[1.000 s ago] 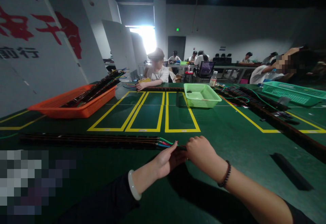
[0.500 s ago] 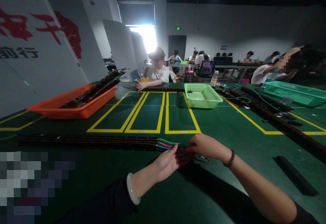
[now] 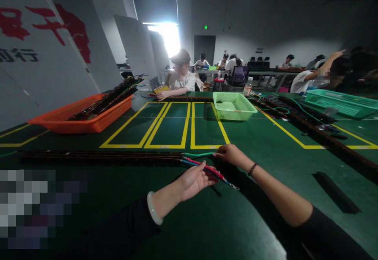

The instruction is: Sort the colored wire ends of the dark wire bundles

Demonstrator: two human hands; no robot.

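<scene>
Fingertips of my right hand [image 3: 233, 156] pinch the thin green wire [image 3: 201, 155], best held gently clear of red and blue insulated wires [image 3: 216, 172] my left hand [image 3: 189, 183] loosely grips.

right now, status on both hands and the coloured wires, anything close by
Left hand holding thin red and blue wires; right hand pinching thin green wire; all at end of long dark strip; flat black bar off right.

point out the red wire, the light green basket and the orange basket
Red wire [image 3: 216, 172]: head view, on its sleeve beyond the left fingers.
Light green basket [image 3: 238, 115]: head view, on its near wall.
Orange basket [image 3: 73, 127]: head view, on its near wall.
</scene>
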